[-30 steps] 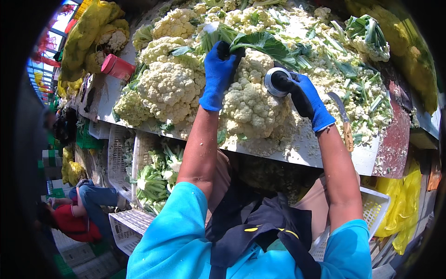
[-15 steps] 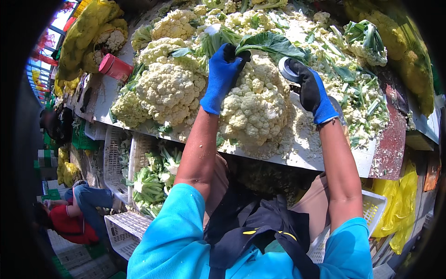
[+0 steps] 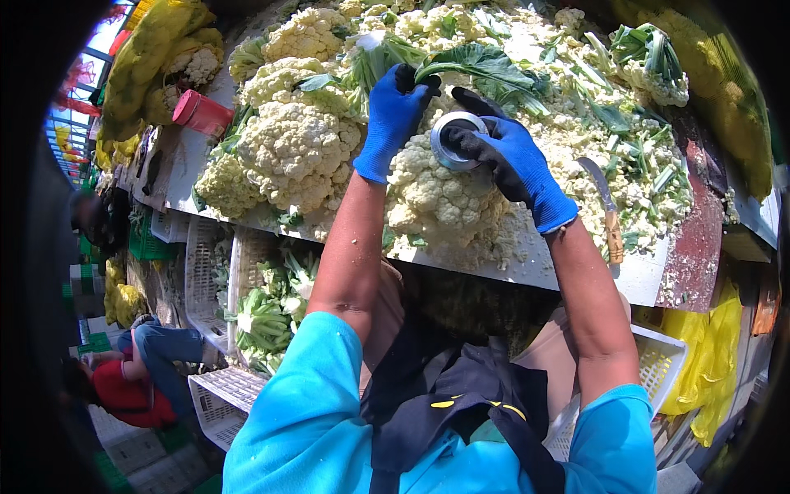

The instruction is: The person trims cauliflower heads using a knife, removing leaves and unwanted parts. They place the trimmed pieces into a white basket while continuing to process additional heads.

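My left hand [image 3: 397, 115], in a blue glove with black fingers, is closed around the base of a large green cauliflower leaf [image 3: 481, 67] at the back of a cauliflower head [image 3: 444, 193]. My right hand [image 3: 514, 160], in a matching glove, grips a round silver metal can [image 3: 457, 140] with a thick rim, its fingertips over the opening. The can is above the right side of that head, close to my left hand. To the right lies a curved knife [image 3: 599, 188] with a wooden handle.
More cauliflower heads [image 3: 296, 152] are piled on the left of the white table [image 3: 531, 276]; trimmings [image 3: 642, 156] cover its right. A red can [image 3: 202, 114] lies by the far left edge. White crates [image 3: 218, 403] stand below. A person in red [image 3: 132, 387] sits at lower left.
My right hand has moved left and down with the metal can, over the cauliflower head. The knife on the right is now uncovered. My left hand has barely moved.
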A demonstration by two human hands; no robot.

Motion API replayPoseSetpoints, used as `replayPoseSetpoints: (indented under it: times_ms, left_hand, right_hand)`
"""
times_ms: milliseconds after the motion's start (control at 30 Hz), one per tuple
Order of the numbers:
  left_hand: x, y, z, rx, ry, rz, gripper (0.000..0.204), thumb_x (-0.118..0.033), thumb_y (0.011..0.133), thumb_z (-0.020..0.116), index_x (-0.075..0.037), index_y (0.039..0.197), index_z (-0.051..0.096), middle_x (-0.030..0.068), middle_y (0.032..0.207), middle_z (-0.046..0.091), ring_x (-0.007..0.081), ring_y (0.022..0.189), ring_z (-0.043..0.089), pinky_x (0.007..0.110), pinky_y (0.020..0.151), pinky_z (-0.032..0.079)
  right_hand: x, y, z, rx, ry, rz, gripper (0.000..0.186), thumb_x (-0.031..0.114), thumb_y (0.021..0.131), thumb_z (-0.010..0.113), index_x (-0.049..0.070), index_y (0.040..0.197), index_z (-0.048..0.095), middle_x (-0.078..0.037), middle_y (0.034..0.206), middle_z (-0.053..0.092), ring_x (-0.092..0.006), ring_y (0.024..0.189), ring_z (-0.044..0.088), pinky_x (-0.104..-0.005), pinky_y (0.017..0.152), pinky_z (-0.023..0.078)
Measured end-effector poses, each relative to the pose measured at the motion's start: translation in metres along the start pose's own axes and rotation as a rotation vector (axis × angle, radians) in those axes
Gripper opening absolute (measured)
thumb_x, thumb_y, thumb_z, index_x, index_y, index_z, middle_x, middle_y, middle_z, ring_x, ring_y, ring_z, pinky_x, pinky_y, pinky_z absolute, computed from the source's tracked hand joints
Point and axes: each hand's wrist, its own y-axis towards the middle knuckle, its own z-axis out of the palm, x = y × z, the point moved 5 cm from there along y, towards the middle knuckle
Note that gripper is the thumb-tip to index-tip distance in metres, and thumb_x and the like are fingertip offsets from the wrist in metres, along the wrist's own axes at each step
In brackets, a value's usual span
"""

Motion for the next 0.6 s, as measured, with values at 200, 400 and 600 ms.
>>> replayPoseSetpoints:
  times_ms: [200, 400, 600]
  left_hand:
    - [0.025, 0.007, -0.007, -0.028, 0.145, -0.05, 0.023, -0.014, 0.081, 0.073, 0.001, 0.096, 0.063, 0.0086, 0.083, 0.069, 0.0131, 0.073, 0.063, 0.028, 0.07, 0.05]
    - [0.038, 0.006, -0.018, -0.079, 0.145, -0.056, 0.026, -0.017, 0.081, 0.074, 0.001, 0.097, 0.064, 0.0099, 0.085, 0.071, 0.0139, 0.074, 0.064, 0.029, 0.069, 0.05]
    - [0.033, 0.009, -0.017, -0.119, 0.198, -0.125, 0.029, -0.024, 0.08, 0.077, 0.0, 0.091, 0.066, 0.0087, 0.077, 0.07, 0.0137, 0.067, 0.062, 0.029, 0.064, 0.048]
  right_hand:
    - [-0.029, 0.004, -0.032, -0.234, 0.647, 0.074, 0.038, 0.027, 0.095, 0.053, -0.003, 0.116, 0.064, -0.011, 0.111, 0.068, -0.014, 0.1, 0.062, -0.0286, 0.089, 0.048]
    - [0.005, -0.009, -0.011, -0.072, 0.101, 0.029, 0.036, 0.019, 0.092, 0.062, -0.001, 0.122, 0.06, -0.011, 0.112, 0.068, -0.016, 0.1, 0.062, -0.0288, 0.091, 0.048]
    - [-0.042, -0.032, -0.044, -0.339, 0.269, 0.263, 0.042, 0.035, 0.092, 0.059, 0.012, 0.128, 0.058, -0.004, 0.12, 0.064, -0.0182, 0.103, 0.061, -0.0366, 0.084, 0.049]
